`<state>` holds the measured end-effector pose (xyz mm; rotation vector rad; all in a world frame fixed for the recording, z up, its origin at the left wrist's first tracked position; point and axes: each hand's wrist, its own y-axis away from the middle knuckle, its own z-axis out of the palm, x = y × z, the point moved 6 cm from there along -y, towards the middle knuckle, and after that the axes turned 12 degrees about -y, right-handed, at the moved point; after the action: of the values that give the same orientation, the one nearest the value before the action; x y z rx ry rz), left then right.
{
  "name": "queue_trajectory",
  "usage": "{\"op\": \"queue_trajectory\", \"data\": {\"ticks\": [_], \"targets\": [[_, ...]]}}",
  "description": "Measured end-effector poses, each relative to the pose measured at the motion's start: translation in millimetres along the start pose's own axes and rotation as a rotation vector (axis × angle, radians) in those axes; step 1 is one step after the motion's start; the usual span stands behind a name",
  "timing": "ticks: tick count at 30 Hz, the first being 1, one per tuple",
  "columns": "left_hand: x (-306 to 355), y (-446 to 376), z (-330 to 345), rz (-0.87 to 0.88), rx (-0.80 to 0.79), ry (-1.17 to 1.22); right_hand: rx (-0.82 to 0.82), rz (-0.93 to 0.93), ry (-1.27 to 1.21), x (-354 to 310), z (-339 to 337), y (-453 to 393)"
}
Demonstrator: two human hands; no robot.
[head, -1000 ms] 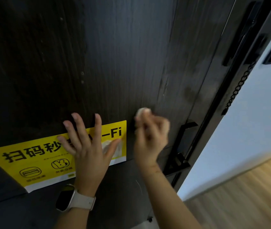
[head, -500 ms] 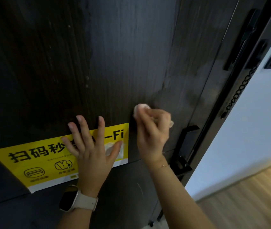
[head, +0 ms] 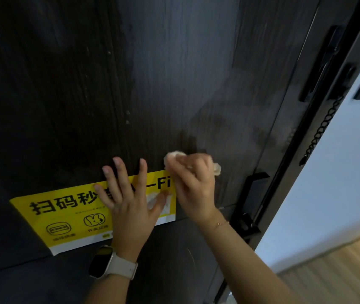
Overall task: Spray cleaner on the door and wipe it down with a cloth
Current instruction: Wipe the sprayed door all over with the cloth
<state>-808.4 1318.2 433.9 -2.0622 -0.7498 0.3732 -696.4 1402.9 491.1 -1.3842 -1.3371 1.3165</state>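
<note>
**Door wipe in hand, cloth at mid-height**

Door [head: 174,73] cleaning is at the wiping step, we judge: no spray bottle shows, and a dull, smeared haze lies over the dark panel above and to the right of our hands.

Nearest us, a watch [head: 108,265] sits on the left wrist. Past it the left hand [head: 128,205] lies flat on the door, fingers [head: 119,172] spread wide and holding nothing, the palm over a yellow sticker [head: 64,216] as if to brace us or keep the sticker down.

Just beside it, the right hand [head: 193,187] has its fingers curled tight around a small bunched cloth [head: 174,155], which pokes out at the top and at the right of the fist. The cloth presses on the panel at the sticker's top right corner.

Further right stand the black handle [head: 249,205] and, beyond it, a door chain [head: 319,130] at the edge, with a pale wall [head: 339,183] behind.

Next we would sweep the cloth up and right through the haze, pressing evenly, and skirt the sticker's edge so it does not lift.
</note>
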Motion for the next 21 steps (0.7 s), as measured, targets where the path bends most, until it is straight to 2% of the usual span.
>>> {"op": "queue_trajectory", "data": {"ticks": [2, 3, 6, 9, 12, 17, 21], "targets": [[-0.5, -0.4, -0.8, 0.001, 0.0, 0.007, -0.027, -0.007, -0.011, 2.6, -2.3, -5.7], [-0.8, -1.1, -1.2, -0.001, -0.004, 0.005, 0.027, 0.007, -0.011, 5.8, -10.7, -20.7], [-1.2, -1.3, -1.4, -0.002, -0.01, -0.021, 0.328, 0.052, 0.014, 23.4, -50.8, -74.5], [-1.8, -1.1, -1.8, -0.004, -0.017, -0.031, 0.409, 0.051, 0.028, 33.8, -58.9, -80.6], [-1.9, -1.0, -2.3, -0.011, -0.024, -0.001, 0.294, 0.074, 0.021, 29.4, -36.1, -19.9], [-0.2, 0.1, -10.9, 0.009, -0.085, 0.079, -0.019, 0.121, 0.04, 26.5, -5.2, 76.2], [1.8, 8.2, -9.9, -0.003, -0.104, 0.059, -0.132, 0.224, 0.061, 28.5, -0.8, 114.6]]}}
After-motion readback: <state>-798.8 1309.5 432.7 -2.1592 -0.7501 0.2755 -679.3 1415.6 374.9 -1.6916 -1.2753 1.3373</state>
